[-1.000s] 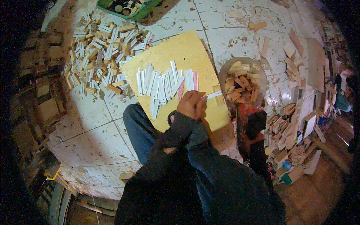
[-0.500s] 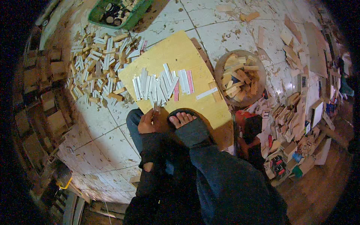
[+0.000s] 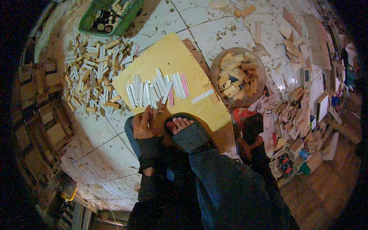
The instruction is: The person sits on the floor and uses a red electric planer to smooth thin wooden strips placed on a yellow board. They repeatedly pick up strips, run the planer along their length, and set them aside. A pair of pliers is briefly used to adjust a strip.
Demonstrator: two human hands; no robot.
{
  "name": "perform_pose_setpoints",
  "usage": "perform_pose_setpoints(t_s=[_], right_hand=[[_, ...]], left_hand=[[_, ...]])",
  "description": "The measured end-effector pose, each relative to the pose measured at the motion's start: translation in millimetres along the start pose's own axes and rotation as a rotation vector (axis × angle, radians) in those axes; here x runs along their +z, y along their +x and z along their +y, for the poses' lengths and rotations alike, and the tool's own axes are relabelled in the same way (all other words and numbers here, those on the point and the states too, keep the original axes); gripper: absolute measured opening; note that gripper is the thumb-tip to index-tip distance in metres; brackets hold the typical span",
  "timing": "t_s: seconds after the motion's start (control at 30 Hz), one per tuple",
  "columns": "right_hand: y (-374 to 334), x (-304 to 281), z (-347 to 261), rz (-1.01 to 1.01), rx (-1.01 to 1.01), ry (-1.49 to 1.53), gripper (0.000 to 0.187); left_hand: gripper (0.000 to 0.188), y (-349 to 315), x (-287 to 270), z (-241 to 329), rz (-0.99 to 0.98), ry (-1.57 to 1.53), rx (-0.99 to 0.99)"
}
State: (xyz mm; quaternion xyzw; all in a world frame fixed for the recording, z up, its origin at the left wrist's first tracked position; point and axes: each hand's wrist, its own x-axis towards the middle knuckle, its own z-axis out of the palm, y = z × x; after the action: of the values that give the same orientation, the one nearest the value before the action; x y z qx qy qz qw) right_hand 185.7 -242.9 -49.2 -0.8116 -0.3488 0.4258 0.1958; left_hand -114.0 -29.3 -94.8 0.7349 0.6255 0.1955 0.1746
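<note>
A yellow board [image 3: 153, 63] lies on the floor before my feet, bearing a row of white strips [image 3: 153, 90] and some pink ones [image 3: 185, 85]. My left hand [image 3: 142, 124] is at the board's near edge, fingers stretched out and apart by the lower ends of the strips. Whether a fingertip touches a strip is too dim to tell. My right hand [image 3: 250, 147] is wrapped round the lower part of a red-and-black power tool [image 3: 245, 115], right of the board. One white strip [image 3: 202, 96] lies across small wood blocks [image 3: 214, 98] at the board's right side.
Left of the board spreads a pile of wood blocks and white strips [image 3: 96, 73]. A green crate [image 3: 132, 21] stands beyond it. A round tub [image 3: 262, 78] of wood pieces is on the right, with stacked wood offcuts [image 3: 293, 119] farther right. My sandalled foot [image 3: 182, 124] touches the board's near edge.
The view has shifted, so the board and piles sit slightly farther left. My left hand's fingers have lifted and spread from their closer pose at the strip ends. My right hand keeps the power tool.
</note>
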Motion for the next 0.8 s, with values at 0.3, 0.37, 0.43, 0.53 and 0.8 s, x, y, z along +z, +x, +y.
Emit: perform_pose_setpoints(t_s=[0.3,0.37,0.43,0.53,0.8], right_hand=[[14,-8,-41,0.011,-0.080,-0.050,0.046],[20,-8,-43,0.039,-0.232,-0.161,0.044],[26,-8,-44,0.016,-0.268,-0.316,0.043],[30,-9,-47,-0.034,-0.055,-0.197,0.044],[54,-10,-45,0.016,-0.530,-0.703,0.052]], left_hand=[[0.025,2,29,63,-0.386,-0.947,-0.535],[0.025,-3,47,77,-0.568,-1.142,-0.743],[0.035,-10,65,93,-0.524,-1.235,-0.764],[0.046,-14,88,107,-0.315,-1.243,-0.882],[0.036,-15,108,105,-0.425,-0.950,-0.878]])
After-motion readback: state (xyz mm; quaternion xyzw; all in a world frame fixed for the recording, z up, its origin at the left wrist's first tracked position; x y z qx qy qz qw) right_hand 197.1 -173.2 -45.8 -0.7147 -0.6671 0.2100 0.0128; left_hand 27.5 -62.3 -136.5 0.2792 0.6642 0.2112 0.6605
